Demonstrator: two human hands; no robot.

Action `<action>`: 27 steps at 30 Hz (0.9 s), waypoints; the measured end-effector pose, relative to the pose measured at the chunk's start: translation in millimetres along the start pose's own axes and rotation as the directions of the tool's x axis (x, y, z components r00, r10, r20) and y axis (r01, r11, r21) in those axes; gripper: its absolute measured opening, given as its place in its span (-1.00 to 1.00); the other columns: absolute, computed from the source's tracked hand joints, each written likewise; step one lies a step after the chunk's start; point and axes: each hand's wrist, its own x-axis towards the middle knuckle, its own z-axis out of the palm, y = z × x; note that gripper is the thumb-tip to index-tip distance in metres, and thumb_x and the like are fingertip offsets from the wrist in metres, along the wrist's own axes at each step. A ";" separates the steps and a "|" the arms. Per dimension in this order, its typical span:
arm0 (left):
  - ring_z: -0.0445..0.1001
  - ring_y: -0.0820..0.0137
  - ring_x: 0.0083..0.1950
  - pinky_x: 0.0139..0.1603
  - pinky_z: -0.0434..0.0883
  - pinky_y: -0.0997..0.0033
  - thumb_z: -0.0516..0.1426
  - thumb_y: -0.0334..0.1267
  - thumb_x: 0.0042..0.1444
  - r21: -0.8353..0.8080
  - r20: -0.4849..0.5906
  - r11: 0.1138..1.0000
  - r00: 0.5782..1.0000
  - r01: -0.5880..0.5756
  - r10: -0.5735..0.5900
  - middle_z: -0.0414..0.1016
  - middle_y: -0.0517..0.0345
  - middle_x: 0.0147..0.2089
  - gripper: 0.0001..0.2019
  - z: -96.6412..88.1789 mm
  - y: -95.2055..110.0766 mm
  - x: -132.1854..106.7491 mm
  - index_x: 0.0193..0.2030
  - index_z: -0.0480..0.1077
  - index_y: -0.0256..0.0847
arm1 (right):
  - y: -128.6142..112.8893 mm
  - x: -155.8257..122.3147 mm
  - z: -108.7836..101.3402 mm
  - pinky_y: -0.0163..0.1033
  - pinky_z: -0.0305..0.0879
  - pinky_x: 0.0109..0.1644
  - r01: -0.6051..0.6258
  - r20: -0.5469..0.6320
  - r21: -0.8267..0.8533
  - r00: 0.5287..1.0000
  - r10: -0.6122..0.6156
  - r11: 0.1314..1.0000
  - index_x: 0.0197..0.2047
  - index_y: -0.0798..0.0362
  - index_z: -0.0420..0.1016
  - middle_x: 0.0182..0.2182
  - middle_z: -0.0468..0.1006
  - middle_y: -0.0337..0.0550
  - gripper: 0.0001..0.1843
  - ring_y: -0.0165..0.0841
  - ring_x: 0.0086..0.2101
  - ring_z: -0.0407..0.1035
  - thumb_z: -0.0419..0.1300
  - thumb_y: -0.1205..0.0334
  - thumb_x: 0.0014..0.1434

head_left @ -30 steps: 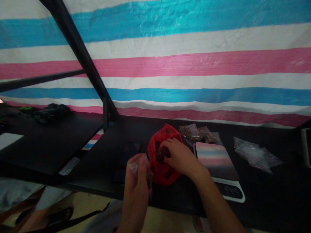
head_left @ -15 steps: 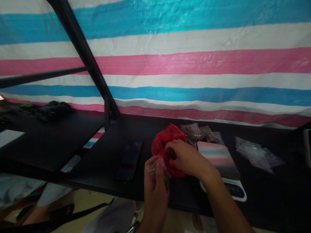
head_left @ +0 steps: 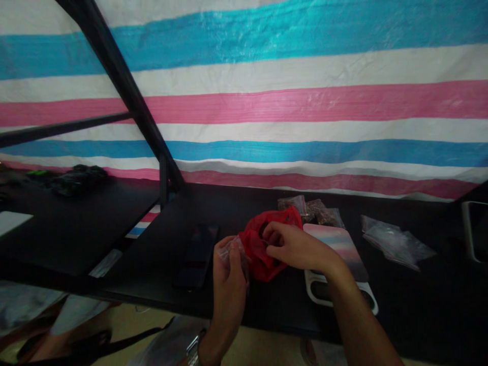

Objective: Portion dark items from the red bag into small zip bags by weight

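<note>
Reaching into the red bag (head_left: 258, 258), left of the scale (head_left: 339, 244) on the table (head_left: 160, 254), the right hand (head_left: 292, 247) curls its fingers; any grasp cannot be told. The left hand (head_left: 230, 279) pinches a clear bag (head_left: 242, 249) alongside. Advisable: hold both mouths open and close together.

One camera, worn on the person's head, gives the view. It looks from above the near side of the desk (head_left: 419, 310), forward and down, so the left hand (head_left: 231, 277) and right hand (head_left: 293, 247) show from behind, at close range, below mid-frame. The striped sheet (head_left: 267, 46) beyond fills the upper half; a strip of floor (head_left: 263, 345) shows at the bottom. The view is wide, and the desk's near edge slopes down to the right.
</note>
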 end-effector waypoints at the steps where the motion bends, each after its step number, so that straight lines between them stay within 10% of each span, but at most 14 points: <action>1: 0.45 0.45 -0.45 -0.51 0.39 0.51 0.31 0.39 0.08 0.021 -0.038 1.000 0.999 -0.011 0.012 0.49 0.27 -0.36 -0.33 -0.9 0.6 4.0 0.01 0.43 -0.17 | -0.1 0.4 -0.5 -0.27 0.32 -0.23 -0.013 0.009 0.020 1.000 0.013 1.000 -0.09 0.03 0.52 -0.28 0.62 -0.22 -0.79 -0.34 -0.29 0.50 0.30 0.36 0.17; 8: 0.58 0.38 -0.14 -0.14 0.55 0.43 0.24 0.25 0.29 0.152 -0.074 0.914 0.918 -0.377 0.390 0.56 0.09 -0.08 -0.49 -14.0 -0.9 16.4 0.08 0.42 -0.16 | 0.4 0.7 -4.5 -0.28 0.32 -0.26 0.034 -0.037 0.187 0.999 -0.028 0.982 -0.07 0.02 0.49 -0.30 0.56 -0.26 -0.83 -0.37 -0.30 0.45 0.26 0.36 0.26; 11: 0.62 0.36 -0.02 -0.02 0.57 0.41 0.15 0.05 0.45 0.139 0.170 0.760 0.771 -0.635 0.613 0.58 0.05 0.00 -0.68 -19.1 -4.3 5.2 0.14 0.41 -0.11 | -3.3 -1.2 -4.6 -0.29 0.32 -0.28 0.048 -0.031 0.259 0.999 -0.041 0.965 -0.07 0.01 0.48 -0.32 0.55 -0.27 -0.88 -0.38 -0.31 0.45 0.25 0.31 0.31; 15: 0.64 0.26 0.15 0.05 0.61 0.31 0.06 -0.14 0.51 0.162 0.592 0.662 0.609 -0.732 0.528 0.61 -0.06 0.16 -0.71 -20.4 -6.2 -7.1 0.28 0.36 -0.06 | -7.5 -2.3 -5.0 -0.28 0.35 -0.26 0.061 -0.036 0.285 0.998 -0.053 0.956 -0.08 0.02 0.48 -0.31 0.57 -0.25 -0.90 -0.36 -0.30 0.48 0.24 0.24 0.35; 23: 0.71 0.14 -0.11 -0.06 0.57 0.12 0.01 -0.10 0.46 0.538 0.584 0.355 0.642 -0.765 0.497 0.71 -0.06 -0.04 -0.71 -27.6 6.8 6.4 0.13 0.42 -0.16 | 0.3 1.4 -5.0 -0.23 0.29 -0.18 -0.038 -0.125 0.023 0.991 0.041 0.999 -0.11 0.02 0.47 -0.29 0.60 -0.22 -0.89 -0.32 -0.28 0.49 0.23 0.35 0.29; 27: 0.67 0.09 -0.15 -0.11 0.54 0.06 -0.01 0.00 0.44 0.650 0.452 0.420 0.766 -0.634 0.457 0.69 -0.10 -0.06 -0.64 -35.1 6.0 10.0 0.10 0.44 -0.17 | -2.0 8.6 6.6 -0.22 0.27 -0.12 -0.063 -0.237 -0.155 0.971 0.025 0.986 -0.12 0.04 0.45 -0.21 0.62 -0.13 -0.89 -0.29 -0.22 0.50 0.25 0.37 0.28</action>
